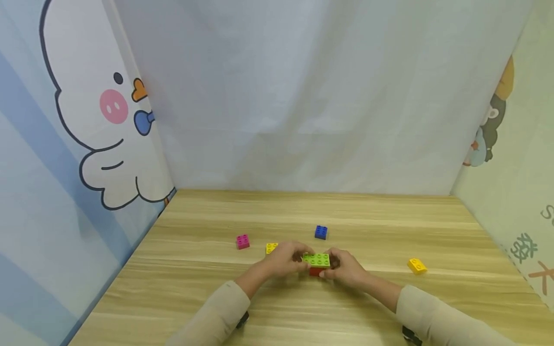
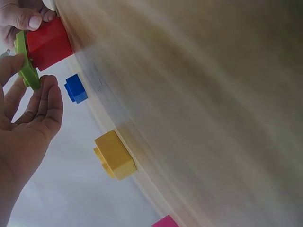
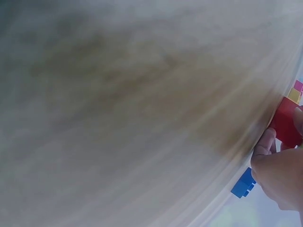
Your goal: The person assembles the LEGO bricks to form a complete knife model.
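Note:
A flat green toy brick (image 1: pixel 319 260) lies over a red brick (image 1: pixel 315 271) near the middle of the table. My left hand (image 1: pixel 285 259) pinches the green brick between thumb and fingers. In the left wrist view, the green brick (image 2: pixel 27 66) looks slightly tilted against the studded side of the red brick (image 2: pixel 49 43). My right hand (image 1: pixel 346 269) grips the red brick from the right, its thumb on the near side. The right wrist view has the red brick (image 3: pixel 287 122) low against the tabletop, partly hidden by the right hand (image 3: pixel 279 172).
A yellow brick (image 1: pixel 271 247) sits just beyond the left hand, partly covered by it. A magenta brick (image 1: pixel 243 241) stands farther left, a blue brick (image 1: pixel 321 232) behind the hands. Another yellow brick (image 1: pixel 417 265) lies to the right on the wooden table (image 1: pixel 207 307).

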Available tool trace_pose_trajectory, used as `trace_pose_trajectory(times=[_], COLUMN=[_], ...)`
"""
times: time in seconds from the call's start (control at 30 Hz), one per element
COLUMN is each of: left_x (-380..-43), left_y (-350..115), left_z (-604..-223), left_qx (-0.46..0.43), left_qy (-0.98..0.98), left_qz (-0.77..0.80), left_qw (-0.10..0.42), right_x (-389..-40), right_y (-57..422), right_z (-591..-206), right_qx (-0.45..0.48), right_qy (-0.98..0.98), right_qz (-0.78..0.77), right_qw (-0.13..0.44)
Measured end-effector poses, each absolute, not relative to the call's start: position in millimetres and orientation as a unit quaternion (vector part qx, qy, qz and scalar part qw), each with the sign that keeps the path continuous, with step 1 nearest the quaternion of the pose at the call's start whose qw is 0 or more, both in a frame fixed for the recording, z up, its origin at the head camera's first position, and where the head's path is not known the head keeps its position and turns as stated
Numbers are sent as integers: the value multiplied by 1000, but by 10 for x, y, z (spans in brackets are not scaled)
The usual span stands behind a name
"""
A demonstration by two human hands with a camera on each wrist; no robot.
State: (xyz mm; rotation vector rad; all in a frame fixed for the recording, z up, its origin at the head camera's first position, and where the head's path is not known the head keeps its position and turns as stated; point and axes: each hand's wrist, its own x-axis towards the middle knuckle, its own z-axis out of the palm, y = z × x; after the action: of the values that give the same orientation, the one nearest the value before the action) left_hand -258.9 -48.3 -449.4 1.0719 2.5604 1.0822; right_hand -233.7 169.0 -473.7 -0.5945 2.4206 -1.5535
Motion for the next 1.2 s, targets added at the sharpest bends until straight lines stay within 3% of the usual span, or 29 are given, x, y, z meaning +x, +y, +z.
trace_pose_trajectory(times=[1.2], left_x=[-2575], left_y=[-412], left_z=[-4390], left_qx=[371], left_qy=[886], left_qz=[269], left_qw=[77], right_x=[-2324], right_y=[1661], right_z=[-4734], right_qx=[-208], right_qy=[821], right_qz=[-521], right_qw=[105])
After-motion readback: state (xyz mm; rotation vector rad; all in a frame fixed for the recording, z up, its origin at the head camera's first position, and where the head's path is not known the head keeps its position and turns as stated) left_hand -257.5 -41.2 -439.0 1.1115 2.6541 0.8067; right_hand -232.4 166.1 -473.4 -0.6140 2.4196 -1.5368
